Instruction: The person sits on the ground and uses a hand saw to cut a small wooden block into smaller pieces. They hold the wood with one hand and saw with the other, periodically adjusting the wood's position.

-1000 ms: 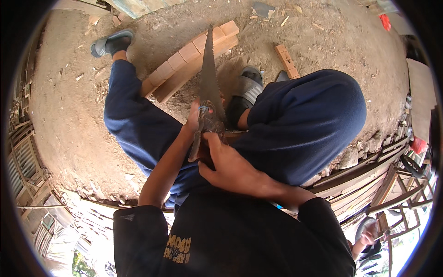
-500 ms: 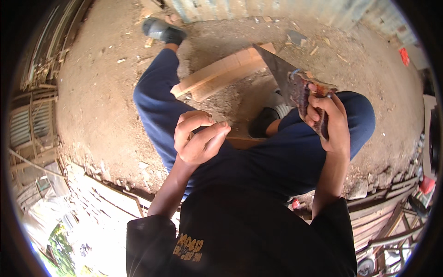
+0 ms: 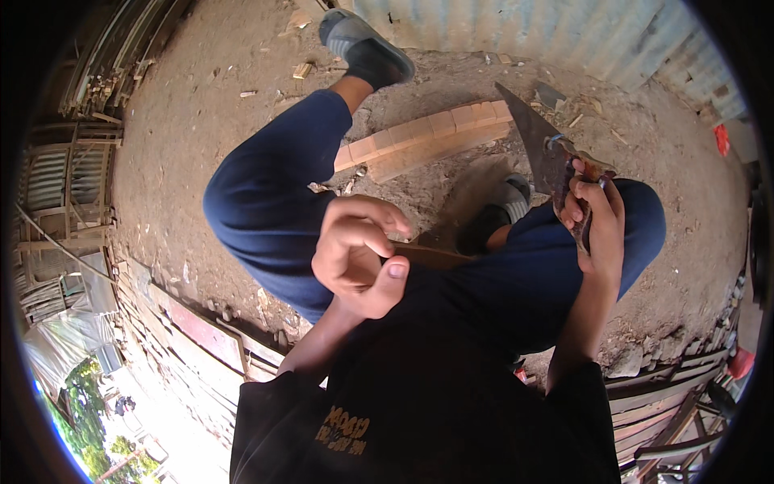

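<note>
My right hand (image 3: 595,211) is wrapped round the worn brown handle of a handsaw (image 3: 536,145). The saw's dark blade tapers up and to the left, above my right leg. In front of my lap, my left hand (image 3: 363,254) is raised with fingers loosely curled and the thumb apart from them; I see nothing held in it. Beyond both hands, a pale length of wood (image 3: 435,139) lies on the dirt ground, its top crossed by several lines or cuts. The saw blade's tip appears near its right end, but I cannot tell whether they touch.
My legs in navy trousers (image 3: 270,185) are bent to either side of the wood. Corrugated metal sheeting (image 3: 556,36) stands beyond. Stacked wood strips (image 3: 109,64) are at far left, boards (image 3: 669,387) at lower right, and wood scraps (image 3: 302,71) lie on the ground.
My left hand has turned and its thumb and fingers have spread apart. My left foot has shifted right in view. The saw stays in my right hand, slightly further right.
</note>
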Tool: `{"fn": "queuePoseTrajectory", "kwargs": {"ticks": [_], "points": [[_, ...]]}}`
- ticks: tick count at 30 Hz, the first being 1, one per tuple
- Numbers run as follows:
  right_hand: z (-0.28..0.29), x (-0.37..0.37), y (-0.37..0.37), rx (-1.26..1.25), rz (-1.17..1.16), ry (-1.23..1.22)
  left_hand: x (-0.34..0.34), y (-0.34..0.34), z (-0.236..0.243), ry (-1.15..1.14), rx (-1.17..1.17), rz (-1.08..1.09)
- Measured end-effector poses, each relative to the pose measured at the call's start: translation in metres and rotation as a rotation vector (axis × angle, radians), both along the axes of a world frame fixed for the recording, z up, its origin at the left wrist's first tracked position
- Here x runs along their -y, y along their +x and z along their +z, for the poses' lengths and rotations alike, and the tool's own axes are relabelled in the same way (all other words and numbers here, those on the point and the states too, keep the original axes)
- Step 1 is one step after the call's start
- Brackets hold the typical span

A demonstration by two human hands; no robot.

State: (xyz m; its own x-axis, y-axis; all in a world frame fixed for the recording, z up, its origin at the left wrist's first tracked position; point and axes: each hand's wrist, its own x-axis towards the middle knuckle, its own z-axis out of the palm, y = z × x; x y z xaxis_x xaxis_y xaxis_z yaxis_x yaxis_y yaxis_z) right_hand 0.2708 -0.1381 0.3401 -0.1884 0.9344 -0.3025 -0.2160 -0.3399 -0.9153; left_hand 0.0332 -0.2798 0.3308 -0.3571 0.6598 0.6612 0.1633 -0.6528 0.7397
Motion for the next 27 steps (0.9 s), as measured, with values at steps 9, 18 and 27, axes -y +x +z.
{"fn": "queuePoseTrajectory", "kwargs": {"ticks": [9, 18, 27], "points": [[0.014, 0.050, -0.022, -0.261, 0.083, 0.047, -0.004, 0.020, 0.014, -0.266, 0.950, -0.701], [0.018, 0.090, -0.069, -0.127, 0.177, 0.512, -0.004, 0.041, 0.012, -0.611, 0.922, -0.640], [0.014, 0.078, -0.068, 0.126, 0.151, 0.556, -0.011, 0.036, 0.008, -0.630, 0.819, -0.611]]}}
